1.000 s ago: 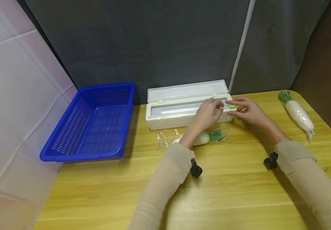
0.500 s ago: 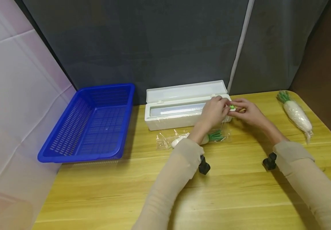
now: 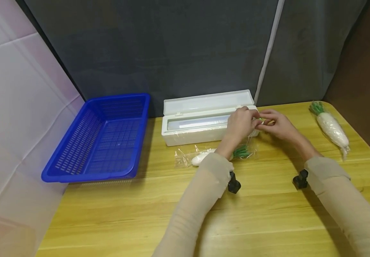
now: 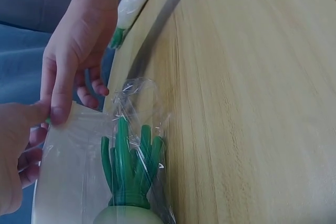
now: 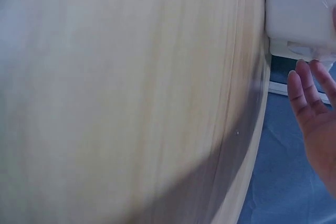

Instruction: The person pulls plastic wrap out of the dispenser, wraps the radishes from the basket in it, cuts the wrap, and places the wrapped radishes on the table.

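A white cling film dispenser (image 3: 192, 137) stands at the back of the table, its lid (image 3: 208, 102) raised. My left hand (image 3: 240, 125) pinches at the small green slide cutter (image 3: 261, 121) on the dispenser's right end; the fingers hide most of it. From the right, my right hand (image 3: 279, 125) holds that same end between thumb and forefinger, its other fingers looser in the right wrist view. Clear film hangs down the dispenser's front. Just before it lies a white radish (image 3: 201, 157) on clear film, with green leaves (image 4: 131, 166) pointing right. My left forearm covers part of the radish.
A blue plastic basket (image 3: 107, 175) stands at the left. Another white radish (image 3: 333, 129), wrapped in film, lies at the far right. Dark cloth (image 3: 172, 46) rises behind the wooden table (image 3: 140, 221). Each wrist carries a black camera mount (image 3: 234, 182).
My left hand has moved right along the dispenser until its fingertips meet the green slide cutter and the right hand's fingers. The right hand has hardly moved.
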A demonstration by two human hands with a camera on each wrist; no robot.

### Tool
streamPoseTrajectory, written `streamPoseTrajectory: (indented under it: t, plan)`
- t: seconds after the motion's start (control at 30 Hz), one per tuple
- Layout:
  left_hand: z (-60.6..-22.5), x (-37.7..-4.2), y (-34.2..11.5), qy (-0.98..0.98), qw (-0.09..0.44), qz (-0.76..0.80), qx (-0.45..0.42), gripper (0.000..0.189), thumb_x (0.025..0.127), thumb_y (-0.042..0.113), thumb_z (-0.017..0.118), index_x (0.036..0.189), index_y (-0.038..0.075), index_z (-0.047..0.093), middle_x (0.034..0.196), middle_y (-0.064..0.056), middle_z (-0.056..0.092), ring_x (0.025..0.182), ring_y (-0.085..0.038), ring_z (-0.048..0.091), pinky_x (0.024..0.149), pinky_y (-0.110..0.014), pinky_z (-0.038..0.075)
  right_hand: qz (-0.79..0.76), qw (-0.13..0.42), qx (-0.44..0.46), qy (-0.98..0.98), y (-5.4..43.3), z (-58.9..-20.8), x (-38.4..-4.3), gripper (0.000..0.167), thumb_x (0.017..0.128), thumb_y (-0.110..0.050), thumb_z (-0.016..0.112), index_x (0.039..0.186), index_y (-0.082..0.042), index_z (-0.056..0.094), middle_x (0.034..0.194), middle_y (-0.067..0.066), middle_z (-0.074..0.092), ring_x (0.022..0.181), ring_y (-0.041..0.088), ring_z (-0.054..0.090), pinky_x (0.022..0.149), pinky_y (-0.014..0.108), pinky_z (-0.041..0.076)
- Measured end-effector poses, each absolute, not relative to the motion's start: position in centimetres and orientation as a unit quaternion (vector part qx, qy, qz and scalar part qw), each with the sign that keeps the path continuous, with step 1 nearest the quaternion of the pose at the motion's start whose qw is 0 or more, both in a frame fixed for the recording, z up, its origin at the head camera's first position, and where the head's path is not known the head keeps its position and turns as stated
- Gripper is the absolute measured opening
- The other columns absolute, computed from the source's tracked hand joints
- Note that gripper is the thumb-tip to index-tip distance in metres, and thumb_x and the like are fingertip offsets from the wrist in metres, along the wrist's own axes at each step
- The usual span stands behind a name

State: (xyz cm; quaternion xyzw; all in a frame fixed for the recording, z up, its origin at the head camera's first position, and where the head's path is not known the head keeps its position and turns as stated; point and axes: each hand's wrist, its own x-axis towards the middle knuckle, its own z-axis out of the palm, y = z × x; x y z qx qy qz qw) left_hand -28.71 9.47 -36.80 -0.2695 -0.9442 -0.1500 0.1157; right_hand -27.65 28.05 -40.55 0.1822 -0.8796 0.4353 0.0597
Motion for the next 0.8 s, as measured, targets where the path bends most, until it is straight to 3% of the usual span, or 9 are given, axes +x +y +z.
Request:
streamPoseTrajectory:
  t: [0.2,0.43,0.8]
  plan:
    - [-36.61,-28.62,9.49,-0.947,0.119,-0.156,-0.256,0.019,0.097,0.039,0.068,0.11,0.03,0.078,0.099,0.009,0.068,0.091,-0.011,0.066,0.069,-0.025,0.053,0.436,0.055,0.165,-0.883,28.18,-40.54,-27.86,0.04,0.092,-0.014,0.076,0.128,0.001,0.067,0.133,0.016,0.056,0.091,0.016,0.055,0.075,0.017,0.045]
    - [-36.8,-28.34,9.13,-0.945,0.138,-0.158,-0.251,0.019,0.097,0.039,0.068,0.109,0.031,0.08,0.101,0.012,0.07,0.091,-0.011,0.066,0.069,-0.027,0.053,0.417,0.058,0.168,-0.891,28.24,-40.46,-27.66,0.041,0.092,-0.016,0.076,0.129,0.0,0.067,0.135,0.017,0.055,0.097,0.026,0.055,0.074,0.02,0.044]
    - [-37.19,-28.38,8.76,-0.944,0.155,-0.147,-0.253,0.016,0.097,0.037,0.068,0.105,0.028,0.08,0.105,0.012,0.069,0.093,-0.011,0.067,0.068,-0.028,0.054,0.396,0.07,0.183,-0.897,28.11,-40.62,-27.72,0.043,0.092,-0.016,0.076,0.131,-0.003,0.066,0.132,0.019,0.055,0.091,0.025,0.054,0.071,0.021,0.042]
